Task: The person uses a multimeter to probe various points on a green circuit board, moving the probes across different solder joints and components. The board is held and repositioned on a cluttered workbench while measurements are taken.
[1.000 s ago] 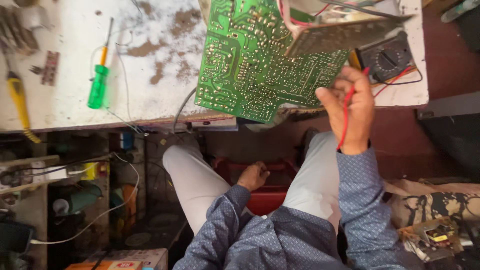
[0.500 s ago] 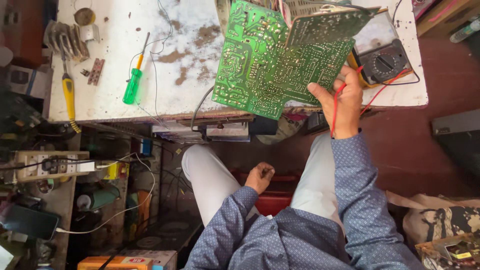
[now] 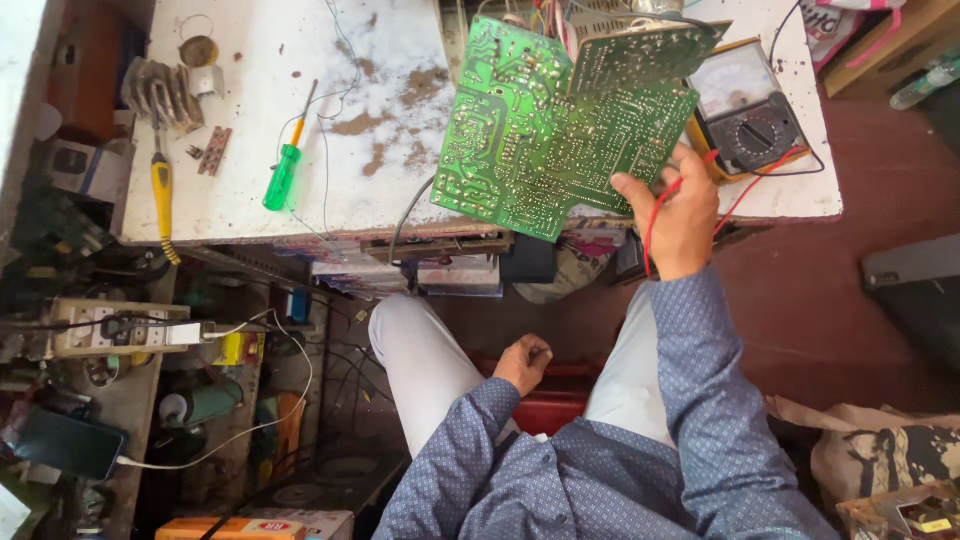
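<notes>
The right hand (image 3: 680, 215) was raised at the near edge of the bench, its fingers and thumb pinched on the lower right corner of a large green printed circuit board (image 3: 560, 120) with its solder side turned up toward the wearer. Thin red test leads (image 3: 655, 215) ran under the same grip and looped over the back of that hand. From the hand, the board stretched up and away to the left, tilted off the bench top rather than lying flat; its long axis ran slantwise, from the held corner toward the far left corner. All its weight hung from that one corner, as far as I could judge.

Just beyond the hand, to its right, lay an analogue multimeter with a black dial and yellow casing (image 3: 750, 115), partly tucked behind the board's edge, with the leads trailing back toward it.

The left hand (image 3: 525, 362) was well apart from all this, low between the knees, loosely curled and holding nothing, so the right was by far the nearer one to the board.

Farther off to the left of the right hand, on the stained white bench (image 3: 250, 60), lay a green-handled screwdriver (image 3: 285, 170) and, beyond that, a yellow-handled tool (image 3: 162, 195) at the bench's edge.
</notes>
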